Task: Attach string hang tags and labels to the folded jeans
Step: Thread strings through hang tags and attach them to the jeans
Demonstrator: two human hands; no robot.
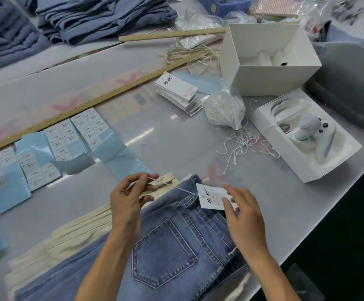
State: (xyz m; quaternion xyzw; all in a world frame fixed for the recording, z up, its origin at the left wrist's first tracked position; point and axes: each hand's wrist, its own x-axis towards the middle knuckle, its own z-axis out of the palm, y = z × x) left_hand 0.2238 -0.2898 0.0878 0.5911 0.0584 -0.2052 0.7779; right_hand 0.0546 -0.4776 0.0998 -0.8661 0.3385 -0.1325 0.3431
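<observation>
A person works over a pair of folded blue jeans (168, 246) lying back pocket up at the near edge of the desk (165, 131), on top of folded cream trousers (72, 237). The left hand (125, 200) pinches one end of a thin white string (170, 185) between thumb and fingertips, its grip closed on the cord, which runs taut to the right across the waistband. The right hand (245, 216) holds a white hang tag (211, 197) between thumb and fingers just above the jeans' belt loops, its grip closed on the card. To the left, sheets of printed size labels (61, 140) on pale blue backing lie in a row beside a long wooden ruler (103, 98). Farther out sit a stack of hang tags (177, 91), a clear bag of strings (225, 110) with loose strings (241, 144) spilled next to it, and an open white tray holding a white controller (311, 129). Beyond these stand an open white box (270, 59), a second ruler (172, 34) and, at the far left, stacks of folded blue garments (103, 16).
</observation>
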